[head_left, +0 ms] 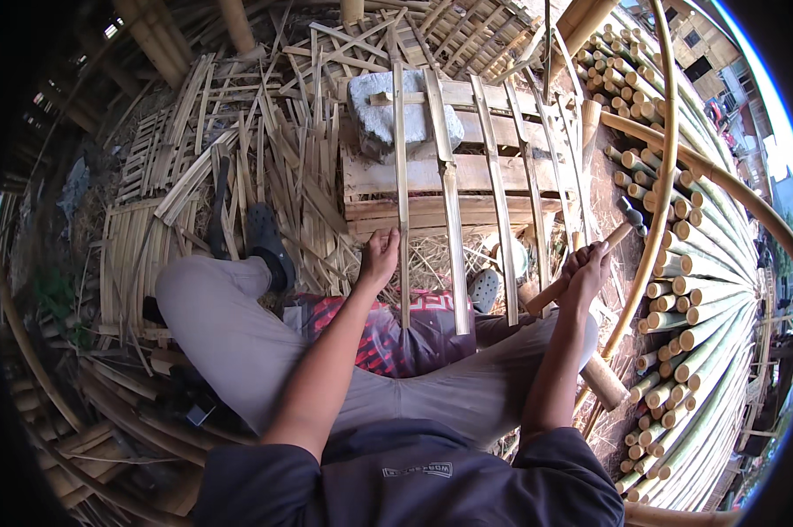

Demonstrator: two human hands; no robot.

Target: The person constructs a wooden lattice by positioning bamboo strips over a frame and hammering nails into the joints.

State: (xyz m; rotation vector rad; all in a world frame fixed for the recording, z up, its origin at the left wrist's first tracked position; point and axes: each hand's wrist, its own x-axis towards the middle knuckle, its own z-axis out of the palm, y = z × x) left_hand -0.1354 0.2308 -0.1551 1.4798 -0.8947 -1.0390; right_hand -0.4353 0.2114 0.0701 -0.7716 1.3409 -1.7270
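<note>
My right hand point(585, 268) is wrapped round the wooden handle of a hammer point(621, 234). Its metal head points up and away to the right, and the handle end reaches back over my knee. My left hand point(380, 256) is closed at the left edge of the leftmost bamboo slat point(400, 158), its fingers curled against it. Several more slats, such as a wider one point(450, 206) beside it, lie spaced apart and roughly parallel. They run from my lap over a low wooden platform point(388, 176). A crosspiece point(467, 95) passes by their far ends.
A pale stone block point(374, 114) rests on the platform's far left. Bamboo poles point(704, 325) are stacked along the right, behind a curved pole point(664, 176). Split bamboo offcuts point(304, 158) litter the ground to the left. A patterned cloth point(388, 338) lies across my lap.
</note>
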